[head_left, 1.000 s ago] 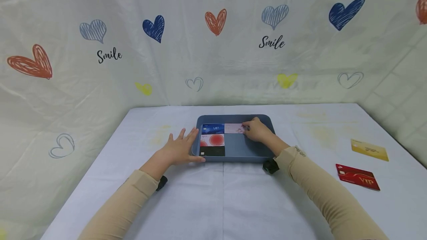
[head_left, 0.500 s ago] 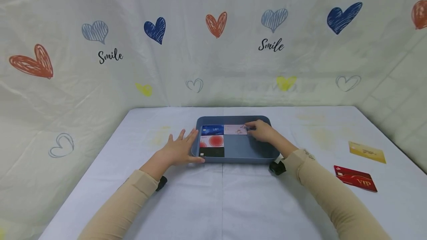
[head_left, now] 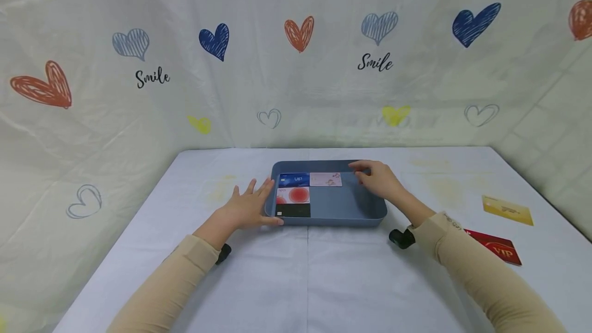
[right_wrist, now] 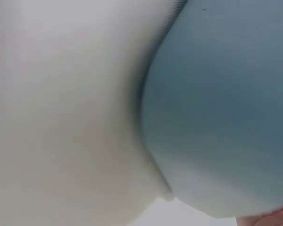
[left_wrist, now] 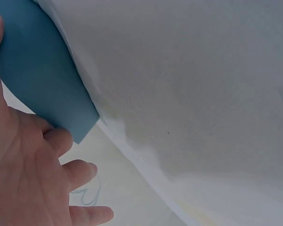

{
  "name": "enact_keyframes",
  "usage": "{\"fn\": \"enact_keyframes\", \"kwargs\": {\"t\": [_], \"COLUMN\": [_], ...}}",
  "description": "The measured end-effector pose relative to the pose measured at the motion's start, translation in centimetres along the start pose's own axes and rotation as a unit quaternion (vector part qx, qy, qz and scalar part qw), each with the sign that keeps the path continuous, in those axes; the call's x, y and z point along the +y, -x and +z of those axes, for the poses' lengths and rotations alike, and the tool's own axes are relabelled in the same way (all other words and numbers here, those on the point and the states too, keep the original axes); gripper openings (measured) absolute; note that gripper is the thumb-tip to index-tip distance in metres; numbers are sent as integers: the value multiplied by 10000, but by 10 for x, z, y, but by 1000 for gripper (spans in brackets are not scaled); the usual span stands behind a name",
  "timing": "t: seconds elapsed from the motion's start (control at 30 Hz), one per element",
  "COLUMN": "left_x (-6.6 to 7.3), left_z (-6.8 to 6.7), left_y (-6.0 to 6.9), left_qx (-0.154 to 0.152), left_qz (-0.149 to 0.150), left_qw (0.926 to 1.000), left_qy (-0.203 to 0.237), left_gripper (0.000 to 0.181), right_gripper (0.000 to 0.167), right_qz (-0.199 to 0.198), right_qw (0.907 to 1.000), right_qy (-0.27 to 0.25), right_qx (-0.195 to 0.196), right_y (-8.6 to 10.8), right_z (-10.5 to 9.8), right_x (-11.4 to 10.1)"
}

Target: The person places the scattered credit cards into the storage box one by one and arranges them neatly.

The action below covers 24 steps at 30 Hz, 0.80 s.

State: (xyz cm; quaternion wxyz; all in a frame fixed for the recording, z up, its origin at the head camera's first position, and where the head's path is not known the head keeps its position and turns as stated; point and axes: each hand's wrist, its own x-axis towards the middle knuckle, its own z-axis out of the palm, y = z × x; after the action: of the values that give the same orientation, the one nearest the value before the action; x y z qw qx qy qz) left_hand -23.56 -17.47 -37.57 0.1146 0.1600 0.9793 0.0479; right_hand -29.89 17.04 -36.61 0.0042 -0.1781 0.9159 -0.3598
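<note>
A blue-grey tray (head_left: pixel 342 221) holds a blue VIP card (head_left: pixel 294 179), a pale pink card (head_left: pixel 326 179) beside it, a white card with red circles (head_left: pixel 293 195) and a black card (head_left: pixel 293 210) below. The left hand (head_left: pixel 246 208), fingers spread, touches the tray's left side; in the left wrist view that hand (left_wrist: pixel 28 165) lies against the tray wall (left_wrist: pixel 47 70). Above the tray's right part is the right hand (head_left: pixel 379 181), holding nothing, its fingers loosely bent. Only a sliver of it shows at the lower right corner of the right wrist view, beside the tray wall (right_wrist: pixel 217 108).
On the white-covered table (head_left: pixel 277 281), a gold card (head_left: pixel 507 210) and a red VIP card (head_left: pixel 501 248) lie to the right, the red one partly covered by the right sleeve. Behind stands a pale curtain (head_left: pixel 259 81) printed with hearts.
The right hand has let go of the pale pink card and moved right, away from it. Its sleeve now covers part of the red card. The left hand has stayed at the tray's left side.
</note>
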Motion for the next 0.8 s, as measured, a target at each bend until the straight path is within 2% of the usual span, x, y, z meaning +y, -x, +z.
{"fn": "enact_keyframes", "kwargs": {"t": [0.13,0.53,0.8], "left_x": [-1,-1,-2], "left_z": [-1,1,2], "left_y": [0,-1,-2], "left_qx": [16,42,47], "left_qz": [13,49,23], "left_qw": [10000,10000,10000], "left_qy": [11,12,-61], "left_gripper": [111,113,113], "right_gripper": [33,30,32], "right_qz": [-25,-60,202], "right_qw": [9998,9995,9982], "right_qy": [-25,-79,94], "right_qx": [199,315,562], "right_y": [7,29,46], "right_z": [-6,-41,-69], "right_x": [2,23,45]}}
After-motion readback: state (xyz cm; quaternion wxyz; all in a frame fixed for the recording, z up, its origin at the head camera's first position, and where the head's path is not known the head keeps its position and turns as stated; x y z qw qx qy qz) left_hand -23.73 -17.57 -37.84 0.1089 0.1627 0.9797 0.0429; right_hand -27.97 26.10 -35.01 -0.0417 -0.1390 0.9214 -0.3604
